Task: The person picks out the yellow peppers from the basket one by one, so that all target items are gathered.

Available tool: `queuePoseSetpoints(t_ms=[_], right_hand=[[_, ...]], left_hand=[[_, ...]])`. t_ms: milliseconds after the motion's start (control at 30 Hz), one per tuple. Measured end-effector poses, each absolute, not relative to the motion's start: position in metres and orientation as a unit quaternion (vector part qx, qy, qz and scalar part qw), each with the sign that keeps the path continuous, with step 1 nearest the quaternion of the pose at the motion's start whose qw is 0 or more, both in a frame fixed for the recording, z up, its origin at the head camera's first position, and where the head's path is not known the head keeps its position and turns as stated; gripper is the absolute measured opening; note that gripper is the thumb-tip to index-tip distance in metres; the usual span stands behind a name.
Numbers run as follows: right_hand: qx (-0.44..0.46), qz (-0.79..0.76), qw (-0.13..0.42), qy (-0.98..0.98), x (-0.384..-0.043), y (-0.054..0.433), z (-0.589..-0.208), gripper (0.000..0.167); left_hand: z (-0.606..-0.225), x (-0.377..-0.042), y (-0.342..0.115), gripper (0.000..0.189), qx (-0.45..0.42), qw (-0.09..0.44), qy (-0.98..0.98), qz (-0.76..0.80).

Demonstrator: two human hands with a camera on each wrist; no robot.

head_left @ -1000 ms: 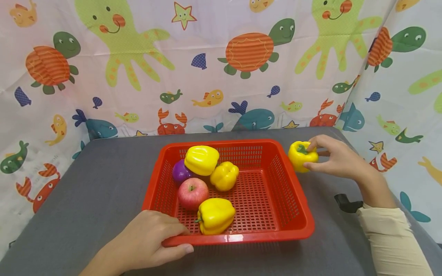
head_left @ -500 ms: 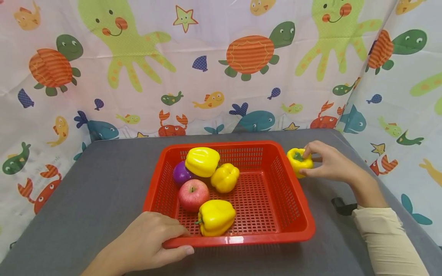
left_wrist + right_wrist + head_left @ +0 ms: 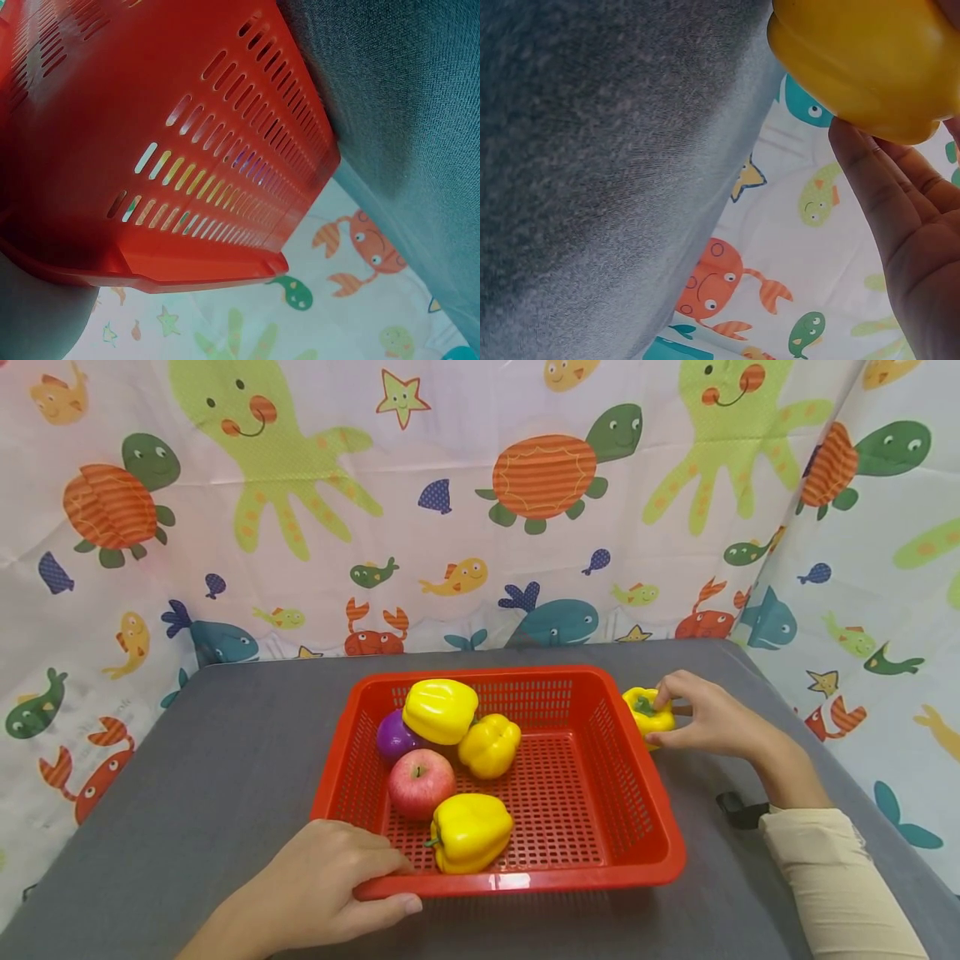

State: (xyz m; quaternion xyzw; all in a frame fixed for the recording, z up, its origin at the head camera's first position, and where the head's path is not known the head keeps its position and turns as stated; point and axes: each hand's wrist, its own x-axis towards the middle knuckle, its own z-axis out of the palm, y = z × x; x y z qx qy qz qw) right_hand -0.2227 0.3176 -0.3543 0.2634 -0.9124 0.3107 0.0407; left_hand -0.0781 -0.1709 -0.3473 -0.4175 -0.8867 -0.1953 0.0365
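My left hand (image 3: 322, 881) grips the front left corner of a red plastic basket (image 3: 577, 881), thumb outside the rim and fingers over it. The slotted outer wall of the basket (image 3: 225, 150) fills much of the left wrist view. Just past the basket's right rim, my right hand (image 3: 708, 714) holds a yellow bell pepper (image 3: 651, 720) by its side, green stem up. Fingertips touch this pepper (image 3: 870, 67) in the right wrist view. Inside the basket lie three more yellow bell peppers (image 3: 471, 832), a red apple (image 3: 422, 784) and a shiny purple round item (image 3: 396, 737), partly hidden.
A grey cloth-covered table (image 3: 187, 793) carries the basket. Behind and beside it hangs a white curtain (image 3: 420, 443) printed with sea animals. A small black object (image 3: 741, 811) shows near the right wrist, by the beige sleeve (image 3: 836, 877).
My right hand has moved the yellow bell pepper left and down, to the outside of the basket's right rim. The left hand keeps its hold on the basket.
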Motion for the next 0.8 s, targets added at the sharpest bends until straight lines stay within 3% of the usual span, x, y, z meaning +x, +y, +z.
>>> queuePoseSetpoints(t_ms=[800], right_hand=[[0.246, 0.294, 0.021, -0.923, -0.221, 0.318, -0.346, 0.035]], left_hand=[[-0.346, -0.079, -0.172, 0.023, -0.417, 0.029, -0.885, -0.203]])
